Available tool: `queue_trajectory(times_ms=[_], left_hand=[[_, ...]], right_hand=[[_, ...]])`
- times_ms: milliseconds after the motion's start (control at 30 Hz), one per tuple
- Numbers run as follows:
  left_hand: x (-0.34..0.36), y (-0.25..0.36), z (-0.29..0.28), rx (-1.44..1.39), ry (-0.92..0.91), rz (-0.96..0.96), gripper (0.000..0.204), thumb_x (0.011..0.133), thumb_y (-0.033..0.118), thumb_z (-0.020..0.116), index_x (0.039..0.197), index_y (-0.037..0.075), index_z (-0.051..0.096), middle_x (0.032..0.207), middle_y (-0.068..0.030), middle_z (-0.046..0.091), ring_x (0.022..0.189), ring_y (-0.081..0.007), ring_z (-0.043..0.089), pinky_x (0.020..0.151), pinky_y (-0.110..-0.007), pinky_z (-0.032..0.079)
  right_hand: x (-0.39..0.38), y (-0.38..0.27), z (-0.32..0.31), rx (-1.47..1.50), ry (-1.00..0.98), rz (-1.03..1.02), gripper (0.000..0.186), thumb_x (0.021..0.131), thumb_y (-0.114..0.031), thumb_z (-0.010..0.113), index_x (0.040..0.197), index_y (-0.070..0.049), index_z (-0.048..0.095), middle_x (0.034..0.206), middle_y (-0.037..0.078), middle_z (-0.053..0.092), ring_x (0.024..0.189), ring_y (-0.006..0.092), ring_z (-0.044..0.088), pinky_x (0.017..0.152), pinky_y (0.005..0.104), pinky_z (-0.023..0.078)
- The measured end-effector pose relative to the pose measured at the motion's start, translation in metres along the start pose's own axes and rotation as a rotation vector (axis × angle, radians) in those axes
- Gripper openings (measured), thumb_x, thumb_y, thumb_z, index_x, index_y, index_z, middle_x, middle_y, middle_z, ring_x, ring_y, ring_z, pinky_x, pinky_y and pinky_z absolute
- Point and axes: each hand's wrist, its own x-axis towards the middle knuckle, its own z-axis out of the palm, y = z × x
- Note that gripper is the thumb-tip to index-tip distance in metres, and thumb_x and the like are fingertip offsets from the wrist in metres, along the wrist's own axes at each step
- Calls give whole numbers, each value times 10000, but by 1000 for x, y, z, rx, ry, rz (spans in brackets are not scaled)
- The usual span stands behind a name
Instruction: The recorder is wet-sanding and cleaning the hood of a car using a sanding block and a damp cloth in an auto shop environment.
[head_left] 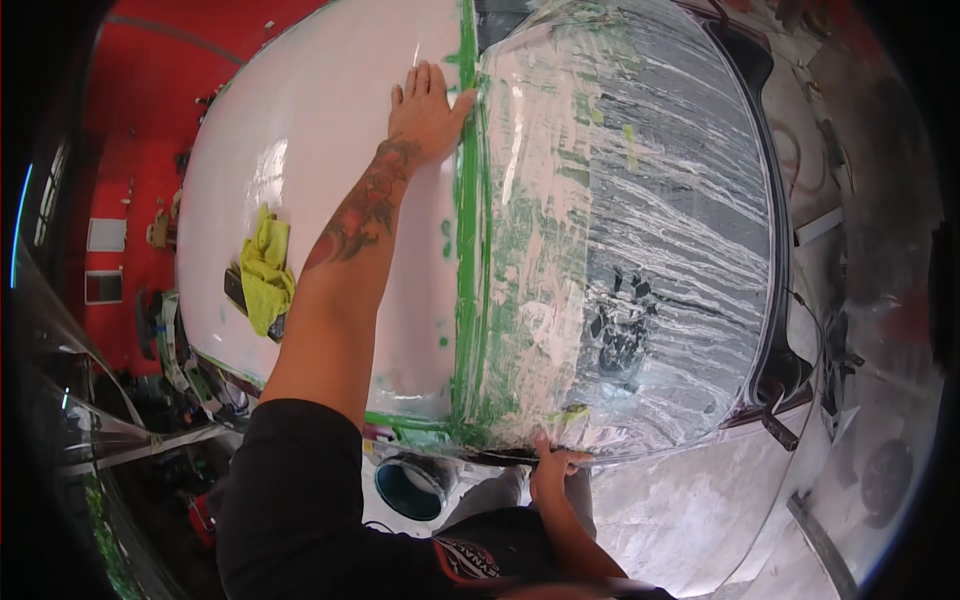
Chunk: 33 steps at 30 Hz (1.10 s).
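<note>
My left hand (430,115) lies flat on the pale pinkish-white car panel (330,110), its fingers stretched out and the thumb apart. It rests beside the green strip (468,250) along the panel's edge. My right hand (550,472) is at the near edge of the car, low in the view, thumb and fingers apart, holding nothing I can see. Right of the green strip is the car's glass (690,230), covered by grey sheeting streaked with white residue. On the panel, left of my forearm, a crumpled yellow-green cloth (265,270) lies over a dark flat block (236,288).
A round bucket (412,488) with a teal inside stands on the floor below the near edge. A black side mirror (780,380) juts out at the right. Clear plastic sheeting (70,330) hangs at the left, before a red wall (150,80).
</note>
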Motion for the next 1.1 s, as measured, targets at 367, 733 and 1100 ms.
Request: queue_trajectory(times_ms=[367, 733, 1100], left_hand=[[60, -33, 5, 36, -35, -4, 868, 1008, 606, 351, 1551, -60, 231, 1636, -237, 220, 1538, -369, 155, 1247, -482, 131], [-137, -11, -29, -10, -78, 75, 814, 1009, 472, 433, 1549, -84, 185, 1629, -281, 183, 1528, -416, 152, 1242, -501, 124], [-267, -15, -39, -43, -121, -60, 901, 960, 480, 537, 1549, -96, 172, 1621, -305, 174, 1524, -447, 133, 1214, -578, 121]], right_hand=[[-11, -9, 4, -233, -3, -21, 1396, 876, -356, 799, 1418, -33, -445, 1498, 447, -284, 1511, 421, -94, 1214, 447, 115], [-3, 0, 7, -60, 11, -72, 1417, 851, -358, 822, 1444, -125, -444, 1530, 377, -329, 1524, 388, -87, 1226, 452, 116], [-8, -9, 6, -126, 58, -64, 1429, 851, -489, 789, 1419, -90, -461, 1542, 400, -267, 1507, 417, 123, 1197, 469, 253]])
